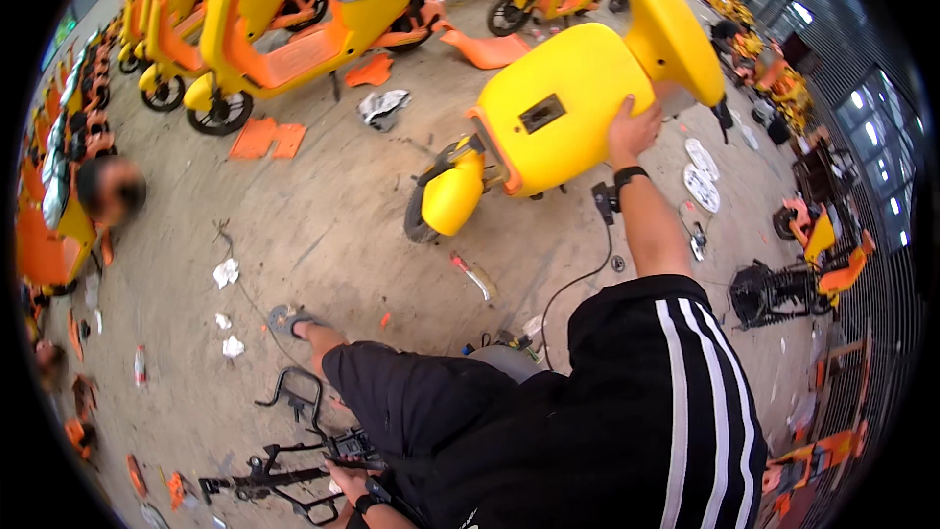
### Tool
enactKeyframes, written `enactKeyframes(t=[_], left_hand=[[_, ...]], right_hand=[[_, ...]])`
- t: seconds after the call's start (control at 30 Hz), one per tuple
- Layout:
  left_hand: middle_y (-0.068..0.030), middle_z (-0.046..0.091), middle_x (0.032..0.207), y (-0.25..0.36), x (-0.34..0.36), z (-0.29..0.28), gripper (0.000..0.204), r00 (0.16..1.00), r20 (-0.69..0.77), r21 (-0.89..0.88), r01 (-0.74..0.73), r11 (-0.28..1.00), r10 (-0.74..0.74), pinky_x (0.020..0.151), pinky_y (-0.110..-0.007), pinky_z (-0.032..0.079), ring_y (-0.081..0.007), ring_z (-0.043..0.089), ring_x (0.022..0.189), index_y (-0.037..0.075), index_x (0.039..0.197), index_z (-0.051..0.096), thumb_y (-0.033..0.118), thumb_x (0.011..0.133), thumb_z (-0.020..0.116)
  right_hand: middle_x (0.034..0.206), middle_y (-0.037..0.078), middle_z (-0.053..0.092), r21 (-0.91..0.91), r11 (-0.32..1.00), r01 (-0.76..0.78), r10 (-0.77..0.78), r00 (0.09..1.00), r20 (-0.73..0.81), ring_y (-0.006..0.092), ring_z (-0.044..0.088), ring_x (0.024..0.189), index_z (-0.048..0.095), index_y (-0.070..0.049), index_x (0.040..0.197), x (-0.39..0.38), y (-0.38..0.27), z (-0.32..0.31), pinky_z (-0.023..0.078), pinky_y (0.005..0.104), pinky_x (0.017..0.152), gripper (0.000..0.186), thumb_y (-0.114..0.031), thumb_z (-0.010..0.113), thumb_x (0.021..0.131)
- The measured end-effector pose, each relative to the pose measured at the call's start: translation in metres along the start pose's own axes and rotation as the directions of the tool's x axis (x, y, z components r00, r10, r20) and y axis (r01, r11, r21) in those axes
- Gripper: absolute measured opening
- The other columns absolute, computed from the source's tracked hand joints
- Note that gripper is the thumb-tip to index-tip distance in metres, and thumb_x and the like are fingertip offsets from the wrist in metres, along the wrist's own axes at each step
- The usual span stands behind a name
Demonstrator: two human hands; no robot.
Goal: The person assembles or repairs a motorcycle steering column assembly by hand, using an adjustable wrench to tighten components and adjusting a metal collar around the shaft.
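Observation:
A yellow scooter [556, 118] stands tilted in front of me, its small wheel and yellow mudguard toward the lower left. My right hand [634, 129] reaches out with a black band on the wrist and grips the edge of the scooter's large body panel, fingers partly hidden. At the lower left, my left hand [349, 480] is closed beside a black tubular metal frame [284, 470]; a dark bar lies against its fingers, but what it holds is unclear. A black cable [568, 284] with a dark connector [605, 200] hangs below my right forearm.
Rows of yellow and orange scooters [323, 39] line the back and left. Orange panels [266, 138], a grey-and-white cloth [384, 110], scraps of white paper [226, 272] and a bottle [140, 364] litter the concrete floor. A partly stripped black scooter frame [774, 294] is at right.

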State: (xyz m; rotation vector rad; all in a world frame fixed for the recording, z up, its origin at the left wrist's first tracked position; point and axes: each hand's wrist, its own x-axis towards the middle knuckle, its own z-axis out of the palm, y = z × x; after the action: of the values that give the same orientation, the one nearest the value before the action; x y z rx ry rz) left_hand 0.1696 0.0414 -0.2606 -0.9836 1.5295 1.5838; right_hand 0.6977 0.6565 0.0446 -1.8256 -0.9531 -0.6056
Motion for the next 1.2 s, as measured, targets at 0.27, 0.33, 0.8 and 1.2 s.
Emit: enactKeyframes(t=[0.27, 0.33, 0.8, 1.2], left_hand=[[-0.0088, 0.053, 0.072, -0.002, -0.031, 0.056, 0.035, 0.99, 0.119, -0.227, -0.046, 0.973, 0.075, 0.051, -0.03, 0.038, -0.0174, 0.044, 0.057, 0.009, 0.094, 0.048, 0.044, 0.094, 0.047], [-0.013, 0.06, 0.074, 0.015, -0.039, 0.051, 0.035, 0.983, 0.022, -0.174, -0.178, 0.968, 0.185, 0.05, -0.033, 0.045, -0.0181, 0.051, 0.054, 0.004, 0.094, 0.047, 0.039, 0.094, 0.05], [-0.0111, 0.062, 0.069, -0.025, -0.022, 0.014, 0.047, 0.852, -0.171, 0.103, -0.483, 0.869, 0.494, 0.048, -0.029, 0.044, -0.0173, 0.058, 0.053, -0.006, 0.095, 0.054, 0.035, 0.079, 0.071], [-0.0072, 0.054, 0.063, -0.012, -0.039, 0.015, 0.019, 0.976, -0.028, 0.075, -0.215, 0.974, 0.217, 0.044, -0.035, 0.042, -0.0209, 0.051, 0.05, 0.005, 0.078, 0.052, 0.021, 0.085, 0.06]], right_hand=[[0.099, 0.017, 0.062, -0.778, 0.15, 0.61, -0.645, 0.656, 0.391, 0.0281, 0.058, 0.086, 0.039, -0.002, 0.135, 0.068, 0.114, 0.06, 0.046, 0.0479, 0.078, 0.048, -0.029, 0.041, 0.095], [0.1, 0.017, 0.062, -0.585, 0.634, 0.506, -0.591, 0.805, 0.056, 0.0285, 0.058, 0.087, 0.041, -0.002, 0.134, 0.051, 0.132, 0.048, 0.047, 0.0477, 0.078, 0.048, -0.03, 0.042, 0.094], [0.104, 0.015, 0.062, 0.096, 0.882, 0.462, -0.46, 0.887, -0.046, 0.031, 0.061, 0.09, 0.049, -0.004, 0.124, -0.015, 0.012, 0.065, 0.05, 0.0457, 0.077, 0.05, -0.039, 0.049, 0.089], [0.115, 0.018, 0.057, -0.075, 0.984, 0.162, -0.165, 0.986, -0.036, 0.0371, 0.057, 0.102, 0.05, -0.005, 0.123, 0.011, 0.043, 0.045, 0.047, 0.0469, 0.084, 0.054, -0.044, 0.055, 0.086]])
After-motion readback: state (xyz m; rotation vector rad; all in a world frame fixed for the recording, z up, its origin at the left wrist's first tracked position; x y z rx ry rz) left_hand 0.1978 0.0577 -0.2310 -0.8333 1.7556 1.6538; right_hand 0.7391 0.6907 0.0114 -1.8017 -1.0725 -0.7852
